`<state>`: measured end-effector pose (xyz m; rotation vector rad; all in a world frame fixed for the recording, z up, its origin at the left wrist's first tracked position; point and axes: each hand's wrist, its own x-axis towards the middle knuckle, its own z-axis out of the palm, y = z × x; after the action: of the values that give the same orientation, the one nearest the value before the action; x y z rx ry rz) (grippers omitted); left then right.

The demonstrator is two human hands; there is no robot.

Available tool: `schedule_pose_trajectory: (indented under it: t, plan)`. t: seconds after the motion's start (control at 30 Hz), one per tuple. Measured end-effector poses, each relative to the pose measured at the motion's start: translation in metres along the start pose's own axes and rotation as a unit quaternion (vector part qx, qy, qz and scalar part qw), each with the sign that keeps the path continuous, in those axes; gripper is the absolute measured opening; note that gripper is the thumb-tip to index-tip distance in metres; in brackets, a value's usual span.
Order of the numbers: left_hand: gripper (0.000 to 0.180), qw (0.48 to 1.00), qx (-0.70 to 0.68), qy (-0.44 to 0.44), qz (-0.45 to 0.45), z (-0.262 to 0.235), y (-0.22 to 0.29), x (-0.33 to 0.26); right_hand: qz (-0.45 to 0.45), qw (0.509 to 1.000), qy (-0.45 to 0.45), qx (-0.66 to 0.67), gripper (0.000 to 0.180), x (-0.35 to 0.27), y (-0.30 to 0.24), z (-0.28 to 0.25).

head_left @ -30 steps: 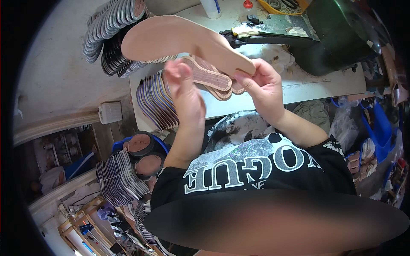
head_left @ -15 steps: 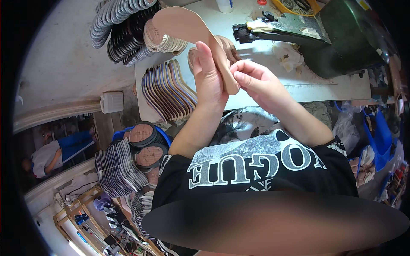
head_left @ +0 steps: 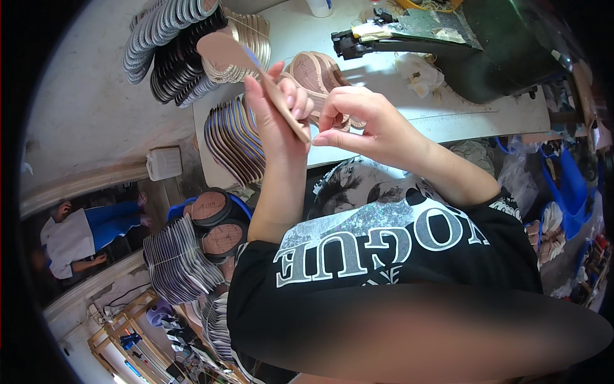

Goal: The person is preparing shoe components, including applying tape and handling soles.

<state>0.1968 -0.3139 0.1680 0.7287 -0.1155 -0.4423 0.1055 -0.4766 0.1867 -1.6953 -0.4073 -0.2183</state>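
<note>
A tan insole [head_left: 222,51] stands tilted in my left hand [head_left: 276,121]. Its wide end points up and away to the left; its narrow end points down toward my right hand. My left thumb lies along one side and the fingers curl round the other. Just right of the narrow end is my right hand [head_left: 377,121], thumb and fingers drawn together in a pinch. Whatever is between those fingertips, if anything, is too small to make out. Behind both hands, several pinkish-brown insoles [head_left: 308,72] lie on the white table [head_left: 422,128], partly hidden by my fingers.
A row of insoles with coloured edges [head_left: 229,144] stands at the table's left. Bundled insoles [head_left: 169,38] are stacked beyond it. A dark green machine [head_left: 473,64] with a black-tipped arm occupies the far right. Another person [head_left: 70,237] is visible through an opening at the left.
My left hand has shifted left and toward me with the insole, which has turned more edge-on. My right hand has come away from the insole's edge slightly and bent at the wrist.
</note>
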Motion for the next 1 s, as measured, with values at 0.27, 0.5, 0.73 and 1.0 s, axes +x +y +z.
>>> schedule_pose_trajectory:
  t: [0.27,0.5,0.73,1.0]
  plan:
    - [0.066,0.997,0.049,0.027,0.048,0.017,-0.009,-0.012,0.134,0.956,-0.004,0.26,0.027,0.0,0.007,0.021]
    - [0.069,0.989,0.118,0.027,0.084,0.024,-0.013,-0.013,0.193,0.888,-0.061,0.413,0.017,0.001,0.011,0.012]
    - [0.055,0.98,0.165,0.031,0.102,0.032,-0.003,-0.014,0.128,0.898,-0.063,0.416,0.016,-0.005,0.002,0.009]
    - [0.047,0.961,0.204,0.06,0.179,0.012,-0.005,-0.004,0.077,0.922,-0.015,0.38,0.022,0.0,0.007,0.013]
